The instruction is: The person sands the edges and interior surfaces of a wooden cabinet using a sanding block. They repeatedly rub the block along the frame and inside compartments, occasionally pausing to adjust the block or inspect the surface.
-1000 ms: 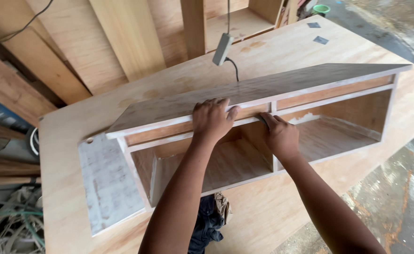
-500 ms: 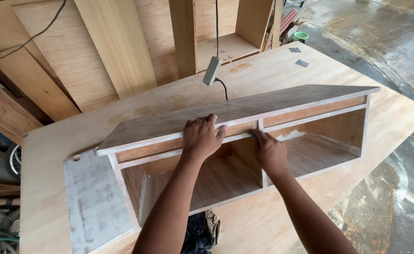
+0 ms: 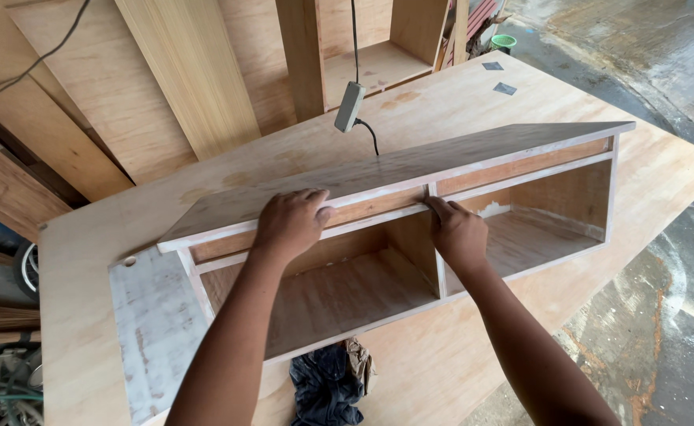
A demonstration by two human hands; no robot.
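A long plywood cabinet box (image 3: 520, 150) with two open compartments lies on a large plywood worktable (image 3: 654, 189), open front facing me. My left hand (image 3: 290, 222) rests palm-down over the front edge of its top panel, fingers spread on the board. My right hand (image 3: 457, 233) presses on the front rail where the centre divider (image 3: 435, 264) meets it, fingers curled against the wood. Neither hand holds a tool.
A grey power plug block (image 3: 348, 106) hangs on a black cable above the table's far side. Wooden planks (image 3: 181, 71) and a shelf unit (image 3: 378, 63) lean behind. A whitish panel (image 3: 153, 331) lies left. Dark cloth (image 3: 327, 386) sits below the table edge. Concrete floor (image 3: 662, 315) lies right.
The view has shifted down and right slightly, so the cabinet sits lower in frame. Both hands stay on the front rail; my left hand slid a little leftward along the top edge.
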